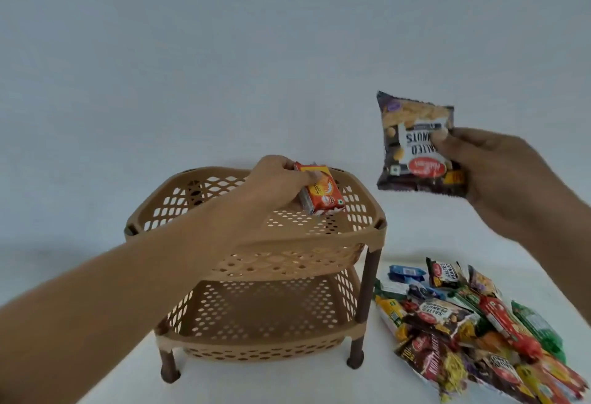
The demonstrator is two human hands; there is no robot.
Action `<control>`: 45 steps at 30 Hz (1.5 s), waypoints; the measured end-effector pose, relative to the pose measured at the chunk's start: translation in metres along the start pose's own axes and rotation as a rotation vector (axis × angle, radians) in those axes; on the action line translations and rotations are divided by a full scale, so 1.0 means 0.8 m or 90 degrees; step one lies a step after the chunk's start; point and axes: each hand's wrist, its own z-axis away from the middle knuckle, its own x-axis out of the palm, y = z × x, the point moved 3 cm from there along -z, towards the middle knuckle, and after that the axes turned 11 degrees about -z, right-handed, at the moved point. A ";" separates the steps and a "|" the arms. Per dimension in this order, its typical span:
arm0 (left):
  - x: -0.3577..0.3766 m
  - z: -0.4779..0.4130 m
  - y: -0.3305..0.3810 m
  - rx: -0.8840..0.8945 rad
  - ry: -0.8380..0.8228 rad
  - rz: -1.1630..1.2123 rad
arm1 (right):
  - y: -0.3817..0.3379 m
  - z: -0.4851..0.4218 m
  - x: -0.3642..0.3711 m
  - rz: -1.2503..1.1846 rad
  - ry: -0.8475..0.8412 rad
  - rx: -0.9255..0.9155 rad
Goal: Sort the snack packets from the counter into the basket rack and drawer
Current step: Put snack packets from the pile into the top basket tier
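A tan two-tier basket rack (364,237) with brown legs stands on the white counter. My left hand (271,189) reaches over its top basket and grips a small orange biscuit packet (323,192), held just above the basket floor. My right hand (492,173) is raised to the right of the rack, holding a dark salted peanuts packet (412,141) upside down in the air. Both baskets look bare of packets. No drawer is in view.
A pile of several snack packets (473,330) lies on the white counter (287,384) to the right of the rack, near the right edge of view. A plain pale wall (224,51) rises behind.
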 end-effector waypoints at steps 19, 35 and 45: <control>0.068 -0.100 -0.088 -0.201 -0.275 -0.346 | 0.170 -0.202 0.106 0.628 -0.102 -0.072; 0.069 -0.106 -0.092 -0.195 -0.277 -0.271 | 0.220 -0.195 0.118 0.904 -0.222 -0.125; 0.073 -0.111 -0.094 -0.202 -0.223 -0.271 | 0.227 -0.188 0.124 0.852 -0.343 -0.059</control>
